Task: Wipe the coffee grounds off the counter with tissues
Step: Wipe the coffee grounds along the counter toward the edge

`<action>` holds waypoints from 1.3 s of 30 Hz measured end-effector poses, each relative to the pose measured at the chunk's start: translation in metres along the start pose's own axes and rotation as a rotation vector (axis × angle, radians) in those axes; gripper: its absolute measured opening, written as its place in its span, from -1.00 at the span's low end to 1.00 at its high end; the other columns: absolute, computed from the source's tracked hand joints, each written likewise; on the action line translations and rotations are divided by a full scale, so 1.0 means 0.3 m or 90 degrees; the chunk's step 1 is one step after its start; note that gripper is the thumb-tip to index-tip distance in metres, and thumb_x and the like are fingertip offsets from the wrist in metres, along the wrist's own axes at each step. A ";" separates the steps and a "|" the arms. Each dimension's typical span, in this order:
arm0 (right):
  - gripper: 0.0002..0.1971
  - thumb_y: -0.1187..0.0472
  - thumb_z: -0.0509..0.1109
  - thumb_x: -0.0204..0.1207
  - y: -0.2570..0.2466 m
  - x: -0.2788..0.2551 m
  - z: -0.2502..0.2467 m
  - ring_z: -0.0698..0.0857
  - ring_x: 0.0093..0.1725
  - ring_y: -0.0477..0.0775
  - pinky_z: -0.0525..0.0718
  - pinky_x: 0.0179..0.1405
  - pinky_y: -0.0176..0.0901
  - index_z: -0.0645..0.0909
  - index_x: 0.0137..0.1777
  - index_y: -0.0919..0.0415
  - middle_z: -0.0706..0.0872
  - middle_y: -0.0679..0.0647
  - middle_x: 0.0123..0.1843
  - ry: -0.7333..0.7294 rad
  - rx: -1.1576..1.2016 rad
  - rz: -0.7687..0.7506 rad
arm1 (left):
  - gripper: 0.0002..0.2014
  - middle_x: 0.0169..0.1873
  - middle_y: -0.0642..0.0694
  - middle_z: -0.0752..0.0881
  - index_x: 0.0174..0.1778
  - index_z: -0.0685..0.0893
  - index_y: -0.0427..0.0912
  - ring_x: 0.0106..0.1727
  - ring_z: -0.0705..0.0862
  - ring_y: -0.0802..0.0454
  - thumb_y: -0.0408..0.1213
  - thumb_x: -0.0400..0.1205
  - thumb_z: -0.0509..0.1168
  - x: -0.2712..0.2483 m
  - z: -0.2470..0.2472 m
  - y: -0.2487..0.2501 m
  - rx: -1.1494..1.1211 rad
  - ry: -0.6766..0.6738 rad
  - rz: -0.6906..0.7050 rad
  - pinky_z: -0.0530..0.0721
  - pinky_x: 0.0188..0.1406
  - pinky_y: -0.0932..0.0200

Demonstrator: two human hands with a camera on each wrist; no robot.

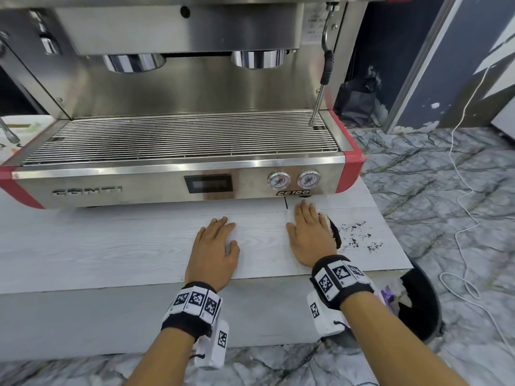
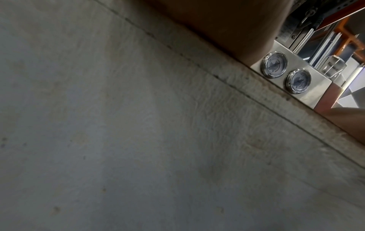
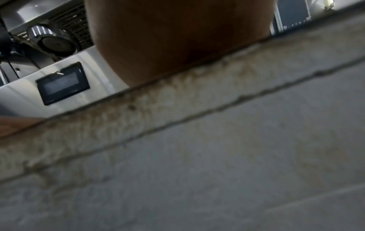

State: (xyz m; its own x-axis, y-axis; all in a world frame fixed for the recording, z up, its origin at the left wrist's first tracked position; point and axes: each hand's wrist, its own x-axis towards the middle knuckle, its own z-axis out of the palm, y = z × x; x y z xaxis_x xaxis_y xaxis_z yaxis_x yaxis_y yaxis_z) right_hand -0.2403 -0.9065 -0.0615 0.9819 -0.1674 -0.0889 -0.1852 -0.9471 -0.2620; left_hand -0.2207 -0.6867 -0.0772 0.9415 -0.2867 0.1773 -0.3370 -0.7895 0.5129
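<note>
My right hand (image 1: 308, 232) lies flat with straight fingers on a white tissue (image 1: 330, 225) on the pale wood-grain counter (image 1: 111, 246). The tissue is mostly hidden under the palm; its right edge shows, dark with gathered coffee grounds (image 1: 335, 235). More loose grounds (image 1: 358, 236) are scattered on the counter just right of the tissue. My left hand (image 1: 216, 246) rests flat and open on bare counter to the left, holding nothing. Both wrist views show only the counter's front face and the heel of each hand (image 2: 227, 23) (image 3: 177, 31).
A steel espresso machine (image 1: 178, 185) with red corners stands right behind the hands; its steam wand (image 1: 320, 87) hangs at the right. A black bin (image 1: 420, 299) sits on the marble floor below the counter's right end. A white cable (image 1: 462, 218) trails across the floor.
</note>
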 end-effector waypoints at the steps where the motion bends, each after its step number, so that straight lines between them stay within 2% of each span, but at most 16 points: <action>1: -0.42 0.03 -0.11 0.74 -0.019 0.000 0.005 -0.13 0.70 0.15 -0.13 0.67 0.08 -0.09 0.68 0.27 -0.12 0.18 0.73 0.005 0.003 -0.025 | -0.57 0.57 0.01 0.34 0.49 0.43 -0.04 0.62 0.20 0.07 -0.21 0.66 0.14 0.001 0.000 0.002 0.002 0.000 -0.002 0.02 0.65 0.10; 4: -0.42 0.03 -0.10 0.74 -0.083 0.004 0.030 -0.11 0.70 0.13 -0.13 0.67 0.07 -0.07 0.68 0.26 -0.08 0.16 0.73 -0.005 0.007 -0.084 | -0.57 0.57 0.01 0.34 0.49 0.43 -0.04 0.62 0.20 0.06 -0.20 0.65 0.14 0.000 0.001 0.002 0.010 0.000 -0.006 0.04 0.65 0.07; 8: -0.42 0.03 -0.09 0.74 -0.094 0.011 0.055 -0.11 0.70 0.12 -0.16 0.66 0.05 -0.06 0.68 0.25 -0.07 0.15 0.73 -0.017 -0.023 -0.109 | -0.57 0.57 0.00 0.35 0.48 0.43 -0.04 0.62 0.21 0.06 -0.21 0.65 0.14 -0.002 -0.002 0.005 0.012 0.000 -0.010 0.06 0.65 0.05; 13: -0.43 0.06 -0.08 0.73 -0.020 0.014 0.035 -0.10 0.70 0.12 -0.15 0.66 0.05 -0.03 0.68 0.24 -0.04 0.14 0.73 -0.007 -0.017 -0.076 | -0.57 0.56 0.01 0.36 0.47 0.46 -0.05 0.61 0.22 0.06 -0.21 0.65 0.15 -0.001 -0.008 0.011 -0.002 0.004 -0.011 0.03 0.65 0.11; 18: -0.45 0.09 -0.09 0.74 -0.005 -0.003 0.010 -0.09 0.70 0.15 -0.13 0.66 0.06 -0.02 0.67 0.27 -0.05 0.17 0.73 0.003 0.015 -0.040 | -0.57 0.55 -0.01 0.39 0.46 0.48 -0.06 0.61 0.24 0.05 -0.22 0.63 0.17 -0.002 -0.001 0.003 -0.004 0.009 -0.013 0.07 0.65 0.06; 22: -0.46 0.10 -0.08 0.74 -0.095 -0.047 0.006 -0.07 0.70 0.16 -0.12 0.66 0.06 0.01 0.67 0.29 -0.02 0.17 0.72 0.027 0.040 -0.126 | -0.57 0.55 -0.03 0.40 0.45 0.49 -0.07 0.60 0.26 0.03 -0.22 0.63 0.17 -0.001 0.002 0.002 0.002 0.015 -0.011 0.09 0.64 0.04; 26: -0.36 -0.02 -0.29 0.65 -0.154 -0.091 0.073 -0.03 0.70 0.18 -0.15 0.64 0.04 0.06 0.67 0.29 0.02 0.18 0.72 0.007 0.005 -0.177 | -0.57 0.55 -0.04 0.39 0.45 0.48 -0.09 0.60 0.25 0.02 -0.22 0.62 0.17 -0.001 0.004 0.002 0.005 0.015 -0.005 0.11 0.64 0.00; 28: -0.30 -0.06 -0.32 0.61 -0.148 -0.102 0.102 0.07 0.69 0.22 -0.09 0.63 0.07 0.16 0.64 0.30 0.13 0.21 0.69 0.023 -0.019 -0.176 | -0.56 0.55 -0.04 0.39 0.46 0.47 -0.09 0.61 0.24 0.02 -0.21 0.63 0.16 -0.002 0.003 -0.001 0.004 0.011 0.000 0.09 0.64 0.01; 30: -0.30 -0.07 -0.30 0.61 -0.124 -0.108 0.107 0.10 0.68 0.21 -0.06 0.63 0.07 0.18 0.64 0.29 0.15 0.21 0.69 0.037 -0.039 -0.173 | -0.56 0.56 -0.04 0.38 0.47 0.46 -0.09 0.61 0.23 0.02 -0.21 0.63 0.15 -0.001 0.003 -0.002 -0.001 0.009 -0.001 0.08 0.65 0.01; 35: -0.28 -0.12 -0.40 0.59 -0.022 -0.129 0.075 -0.09 0.70 0.09 -0.22 0.62 -0.05 -0.01 0.68 0.22 -0.05 0.10 0.72 0.021 -0.052 -0.129 | -0.56 0.58 -0.01 0.34 0.49 0.43 -0.06 0.63 0.18 0.05 -0.19 0.65 0.12 -0.004 0.000 -0.003 -0.002 -0.006 -0.004 0.04 0.66 0.03; 39: -0.40 -0.02 -0.26 0.69 -0.006 -0.139 0.047 -0.10 0.70 0.08 -0.20 0.62 -0.07 0.01 0.68 0.22 -0.02 0.10 0.73 0.030 -0.011 -0.081 | -0.55 0.59 -0.02 0.32 0.50 0.41 -0.06 0.64 0.17 0.04 -0.18 0.66 0.10 -0.006 -0.004 -0.001 0.000 -0.013 -0.001 0.01 0.66 0.03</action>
State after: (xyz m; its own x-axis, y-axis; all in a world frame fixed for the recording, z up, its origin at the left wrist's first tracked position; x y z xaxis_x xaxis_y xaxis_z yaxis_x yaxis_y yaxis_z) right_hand -0.2814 -0.8938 -0.0709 0.9983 -0.0575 -0.0110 -0.0584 -0.9660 -0.2518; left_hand -0.2222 -0.6855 -0.0767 0.9419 -0.2956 0.1594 -0.3349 -0.7905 0.5128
